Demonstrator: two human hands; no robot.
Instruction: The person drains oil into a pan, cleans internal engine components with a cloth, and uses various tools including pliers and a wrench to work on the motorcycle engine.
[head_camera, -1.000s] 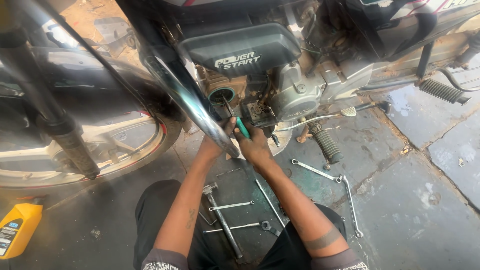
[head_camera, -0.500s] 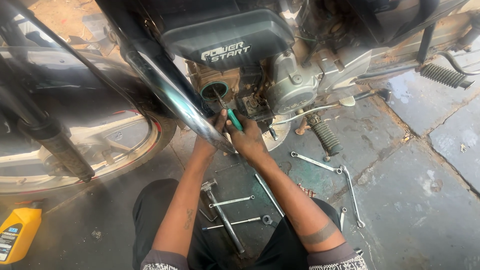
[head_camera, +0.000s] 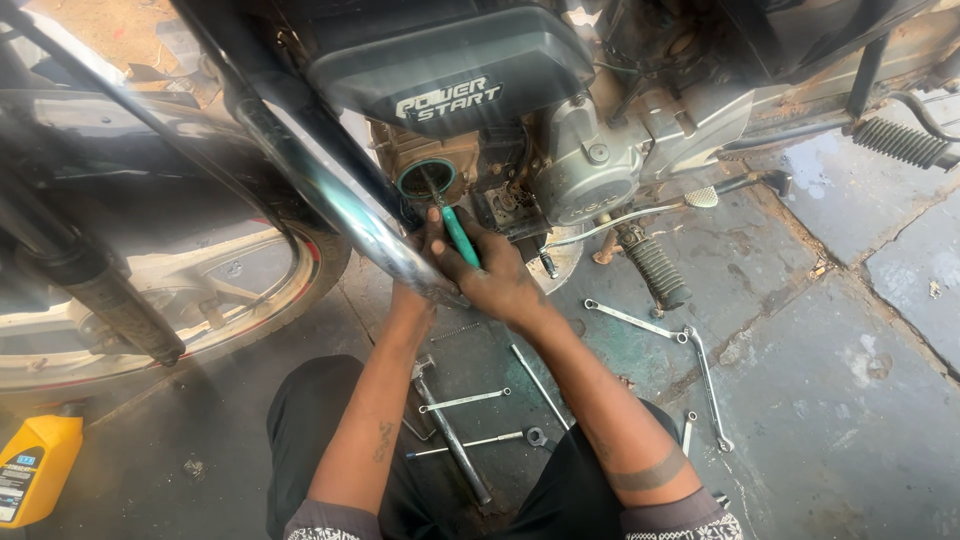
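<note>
A green-handled screwdriver (head_camera: 460, 235) slants up and to the left, its thin shaft reaching into the round, teal-rimmed opening (head_camera: 426, 181) in the motorcycle engine (head_camera: 585, 165). The right hand (head_camera: 497, 278) is closed around the handle from just below the opening, while the left hand (head_camera: 412, 290) sits beside it, mostly hidden behind the chrome exhaust pipe (head_camera: 340, 205), so its grip cannot be told. Wrenches (head_camera: 632, 319) lie scattered on the stone floor (head_camera: 850, 350) to the right, and a yellow oil bottle (head_camera: 35, 468) stands at the bottom left corner.

A yellow oil bottle (head_camera: 36, 468) is seen at lower left. Spanners (head_camera: 632, 321) are scattered on the stone floor (head_camera: 850, 380). A spoked front wheel (head_camera: 200, 300) and ribbed footpeg (head_camera: 655, 268) are noted.
</note>
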